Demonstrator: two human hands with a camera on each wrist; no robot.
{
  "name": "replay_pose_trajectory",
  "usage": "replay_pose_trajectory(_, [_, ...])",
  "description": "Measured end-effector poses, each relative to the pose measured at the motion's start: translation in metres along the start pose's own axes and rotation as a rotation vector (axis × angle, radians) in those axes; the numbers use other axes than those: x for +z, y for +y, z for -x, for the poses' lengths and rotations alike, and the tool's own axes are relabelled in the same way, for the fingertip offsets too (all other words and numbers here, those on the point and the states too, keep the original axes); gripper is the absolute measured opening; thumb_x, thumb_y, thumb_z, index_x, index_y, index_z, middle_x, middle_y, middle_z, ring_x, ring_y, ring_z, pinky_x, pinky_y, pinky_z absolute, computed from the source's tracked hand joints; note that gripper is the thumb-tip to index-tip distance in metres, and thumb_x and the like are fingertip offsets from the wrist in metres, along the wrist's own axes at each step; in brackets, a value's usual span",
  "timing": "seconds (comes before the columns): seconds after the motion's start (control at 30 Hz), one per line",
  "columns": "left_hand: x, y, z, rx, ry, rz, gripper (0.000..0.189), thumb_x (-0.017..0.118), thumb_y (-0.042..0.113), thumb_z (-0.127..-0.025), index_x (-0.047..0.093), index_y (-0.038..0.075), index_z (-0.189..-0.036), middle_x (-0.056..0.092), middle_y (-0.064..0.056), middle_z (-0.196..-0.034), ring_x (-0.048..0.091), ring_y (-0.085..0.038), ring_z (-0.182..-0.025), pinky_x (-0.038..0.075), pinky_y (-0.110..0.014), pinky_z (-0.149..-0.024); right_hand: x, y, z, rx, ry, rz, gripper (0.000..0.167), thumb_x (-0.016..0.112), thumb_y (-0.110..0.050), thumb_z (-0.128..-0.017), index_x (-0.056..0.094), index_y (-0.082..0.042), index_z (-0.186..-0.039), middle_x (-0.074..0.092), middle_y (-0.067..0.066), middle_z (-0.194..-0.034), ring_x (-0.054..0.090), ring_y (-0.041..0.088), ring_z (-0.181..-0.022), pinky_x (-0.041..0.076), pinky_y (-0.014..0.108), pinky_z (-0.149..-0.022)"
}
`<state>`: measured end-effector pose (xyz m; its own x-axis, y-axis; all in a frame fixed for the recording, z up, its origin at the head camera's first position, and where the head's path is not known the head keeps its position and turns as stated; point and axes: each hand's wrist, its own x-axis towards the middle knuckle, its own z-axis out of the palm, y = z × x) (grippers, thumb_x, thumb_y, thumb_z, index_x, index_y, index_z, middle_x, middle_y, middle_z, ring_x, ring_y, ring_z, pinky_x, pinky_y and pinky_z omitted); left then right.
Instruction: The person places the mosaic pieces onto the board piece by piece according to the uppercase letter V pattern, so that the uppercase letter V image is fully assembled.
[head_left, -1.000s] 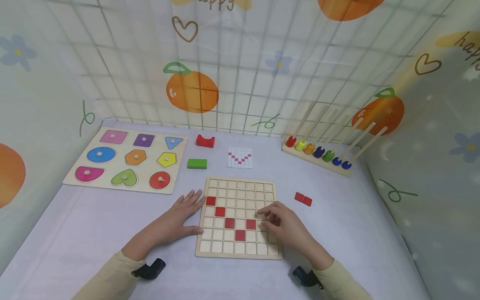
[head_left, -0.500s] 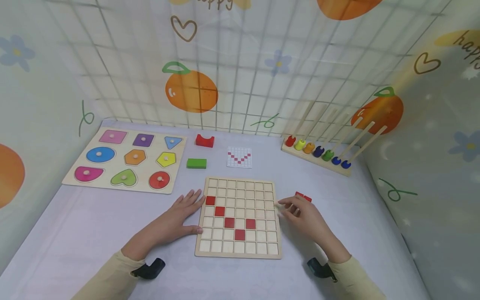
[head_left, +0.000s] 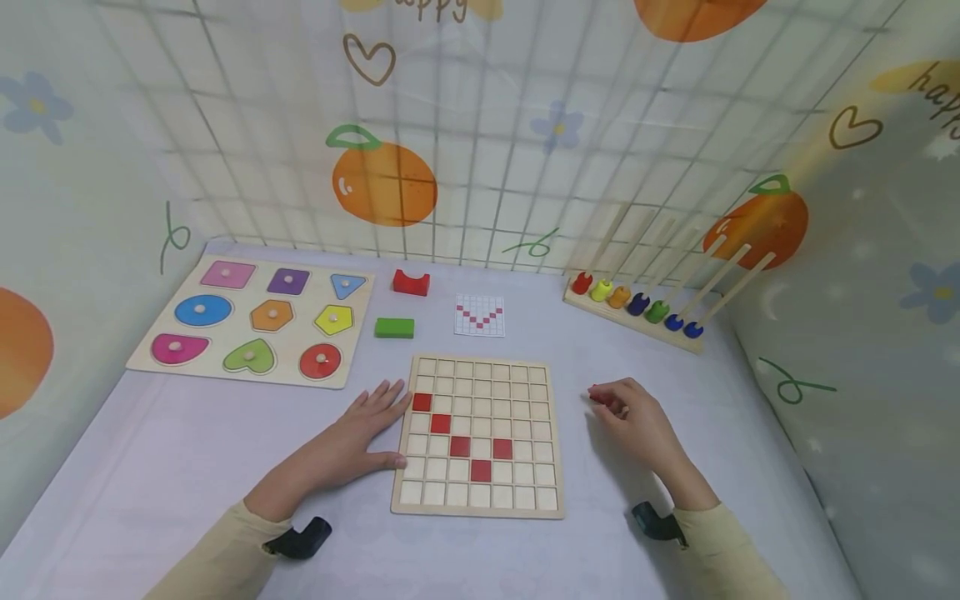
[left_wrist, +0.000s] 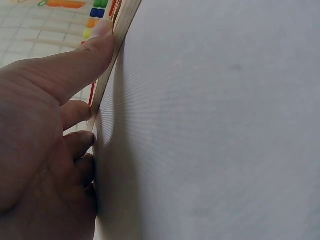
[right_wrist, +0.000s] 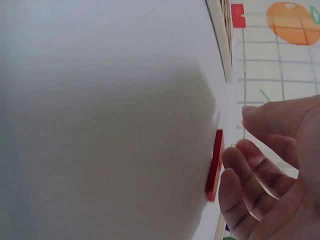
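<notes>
A wooden grid board (head_left: 480, 497) lies in front of the person, with several red square tiles (head_left: 481, 471) set in a slanting row that turns up at the right. At its left edge rests the left hand (head_left: 348, 442), fingers spread; the thumb (left_wrist: 95, 55) touches the rim in the left wrist view. Right of the board, the right hand (head_left: 641, 425) hovers over two loose red tiles, mostly hidden under it in the head view. The right wrist view shows these red tiles (right_wrist: 215, 167) flat on the table, fingertips right beside them and thumb apart from the fingers.
Behind the board lie a pattern card (head_left: 480, 316), a green block (head_left: 394, 328) and a red notched block (head_left: 411, 282). A shape puzzle (head_left: 288, 379) stands at the left. At the back right is a peg rack (head_left: 633, 318) with coloured beads.
The right hand has moved off the board's right side, going right to the two loose red tiles and covering them. The left hand stays at the board's edge.
</notes>
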<state>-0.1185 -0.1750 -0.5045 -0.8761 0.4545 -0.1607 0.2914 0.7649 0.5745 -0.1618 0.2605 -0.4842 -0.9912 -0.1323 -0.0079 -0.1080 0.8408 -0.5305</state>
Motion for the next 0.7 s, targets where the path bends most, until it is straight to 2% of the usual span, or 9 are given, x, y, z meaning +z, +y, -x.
replay_pose_trajectory(0.23, [0.000, 0.000, 0.000, 0.000, 0.000, 0.005, 0.096, 0.080, 0.046, -0.085, 0.031, 0.014, -0.161, 0.017, -0.008, -0.170, 0.007, -0.032, -0.157, 0.010, -0.054, -0.126, -0.001, 0.008, -0.005, 0.085, 0.003, -0.002, 0.028, 0.071, -0.013, -0.095, 0.071, -0.006, -0.122, 0.061, 0.013, -0.119, 0.059, 0.025, -0.091, 0.054, 0.031, -0.074])
replay_pose_trajectory(0.7, [-0.001, 0.002, 0.001, -0.005, 0.005, 0.006, 0.096, 0.081, 0.044, -0.084, 0.032, 0.014, -0.161, 0.019, -0.008, -0.169, 0.008, -0.033, -0.157, 0.011, -0.055, -0.125, 0.005, 0.014, -0.014, 0.127, -0.009, 0.022, 0.033, 0.072, -0.014, -0.095, 0.069, -0.008, -0.128, 0.059, 0.015, -0.122, 0.054, 0.025, -0.090, 0.050, 0.031, -0.069])
